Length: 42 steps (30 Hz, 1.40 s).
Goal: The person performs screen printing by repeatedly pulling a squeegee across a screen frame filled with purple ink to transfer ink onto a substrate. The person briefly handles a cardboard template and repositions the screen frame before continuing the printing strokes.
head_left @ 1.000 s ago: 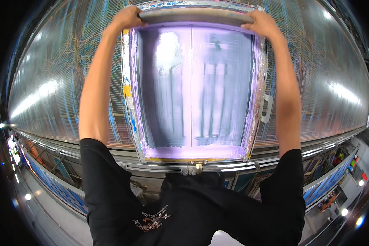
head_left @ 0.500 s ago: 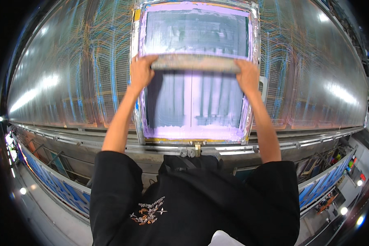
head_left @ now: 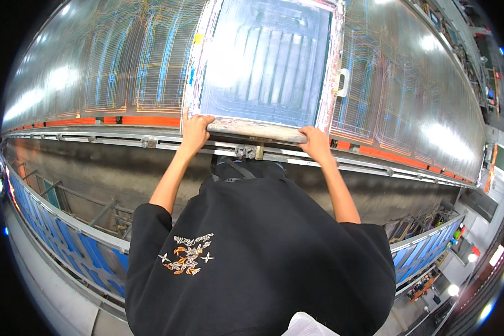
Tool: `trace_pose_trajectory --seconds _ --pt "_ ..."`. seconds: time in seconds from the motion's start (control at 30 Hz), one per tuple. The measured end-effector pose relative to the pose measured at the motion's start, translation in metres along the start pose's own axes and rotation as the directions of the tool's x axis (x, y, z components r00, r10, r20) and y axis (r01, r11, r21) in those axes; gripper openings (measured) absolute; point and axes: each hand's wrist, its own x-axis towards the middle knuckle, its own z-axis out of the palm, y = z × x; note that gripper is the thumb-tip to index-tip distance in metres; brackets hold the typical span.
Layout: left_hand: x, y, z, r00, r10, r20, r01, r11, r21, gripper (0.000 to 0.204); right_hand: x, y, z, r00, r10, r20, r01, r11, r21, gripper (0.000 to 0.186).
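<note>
Both my hands grip a long squeegee (head_left: 255, 130) with a worn, paint-stained wooden handle. My left hand (head_left: 196, 133) is closed on its left end, my right hand (head_left: 317, 144) on its right end. The squeegee lies across the near end of a screen printing frame (head_left: 336, 50), whose rim is smeared with paint. Inside the frame, the bluish mesh (head_left: 269, 73) shows dark vertical stripes and a bright glare at the left. The squeegee's blade is hidden beneath the handle.
A long metal table (head_left: 61, 84) with coloured line marks runs to both sides. A metal rail (head_left: 369, 166) follows its near edge. A white handle (head_left: 343, 82) sticks out at the frame's right side. Behind me are blue-panelled racks (head_left: 67, 238).
My hands have pulled the squeegee toward me, from mid-screen to the near end of the frame. The lilac paint no longer shows across the mesh. My view has shifted and tilted.
</note>
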Motion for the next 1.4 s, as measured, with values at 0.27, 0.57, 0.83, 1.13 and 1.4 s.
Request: trace_pose_trajectory --seconds 0.27,0.57,0.83,1.13,1.4 --pt "0.031 0.019 -0.003 0.998 -0.043 -0.046 0.046 0.997 0.060 0.035 0.172 0.203 -0.065 0.627 0.528 -0.573 -0.142 0.800 0.583 0.069" --pt "-0.019 0.019 -0.011 0.972 -0.185 -0.147 0.176 0.982 -0.072 0.058 0.193 0.099 -0.131 0.407 0.656 -0.635 -0.372 0.754 0.540 0.065" --pt "-0.022 -0.036 -0.042 0.985 -0.160 -0.063 0.159 0.987 -0.022 0.063 0.203 0.050 -0.106 0.396 0.744 -0.538 -0.319 0.661 0.679 0.059" --pt "-0.031 -0.137 -0.079 0.998 -0.008 0.059 0.009 1.000 -0.015 0.061 0.190 -0.024 -0.058 0.231 0.698 -0.677 -0.239 0.716 0.657 0.064" --pt "-0.043 -0.161 -0.082 0.998 0.061 -0.005 -0.061 0.989 -0.133 0.058 0.130 -0.048 -0.098 0.190 0.564 -0.804 -0.280 0.816 0.506 0.061"
